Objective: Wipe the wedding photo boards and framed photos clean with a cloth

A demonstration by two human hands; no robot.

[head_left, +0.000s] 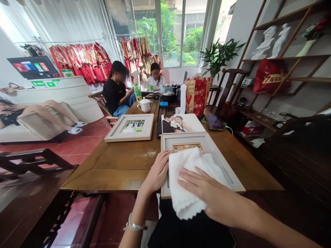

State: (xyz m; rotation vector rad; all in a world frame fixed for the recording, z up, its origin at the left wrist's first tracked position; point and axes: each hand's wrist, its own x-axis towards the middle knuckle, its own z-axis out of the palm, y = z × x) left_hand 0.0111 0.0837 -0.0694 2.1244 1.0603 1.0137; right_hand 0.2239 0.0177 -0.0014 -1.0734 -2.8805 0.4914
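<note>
A white picture frame (222, 166) lies flat at the near edge of the wooden table (124, 165). A white cloth (188, 165) is spread over its glass. My right hand (204, 191) lies flat on the cloth, fingers stretched out and pressing down. My left hand (157, 172) rests on the frame's left edge, its fingers curled over the rim and touching the cloth's side. A bracelet shows on my left wrist.
A second framed photo (130, 127) and an unframed wedding print (181, 123) lie further up the table, with a phone (214, 123), a white teapot (144, 104) and a red bag (197, 94). Two people sit at the far end. Shelves (284, 69) stand at the right.
</note>
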